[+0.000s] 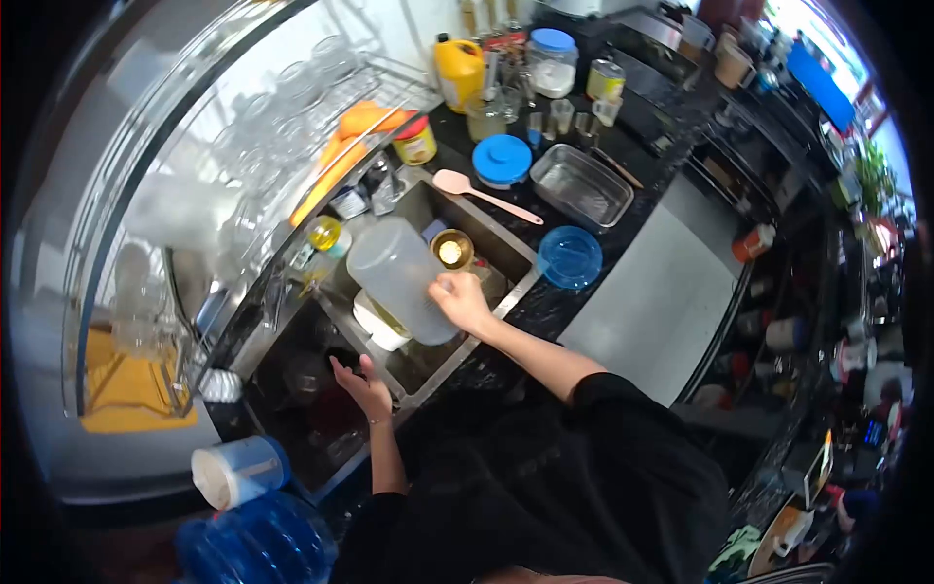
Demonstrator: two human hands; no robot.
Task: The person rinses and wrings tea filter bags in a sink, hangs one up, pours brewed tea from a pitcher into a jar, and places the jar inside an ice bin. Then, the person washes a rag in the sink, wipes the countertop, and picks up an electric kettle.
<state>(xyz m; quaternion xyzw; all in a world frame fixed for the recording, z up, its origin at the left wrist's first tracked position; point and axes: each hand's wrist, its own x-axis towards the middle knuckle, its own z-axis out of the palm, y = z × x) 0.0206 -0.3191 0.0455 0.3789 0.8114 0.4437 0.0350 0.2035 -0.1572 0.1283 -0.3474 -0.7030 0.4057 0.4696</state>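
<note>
My right hand is closed round the side of a large translucent plastic pitcher, probably at its handle, which the fingers hide. The pitcher hangs tilted over the double sink. Palm up, my left hand has its fingers apart and holds nothing, below and left of the pitcher over the dark left basin. Partly behind the pitcher, a white container shows in the right basin. A shiny gold-coloured bowl sits beyond it in the same basin.
A pink spatula lies across the sink's back edge. On the dark counter are a blue-lidded container, a glass baking dish and a blue bowl. A dish rack with glasses stands left; a blue water jug is lower left.
</note>
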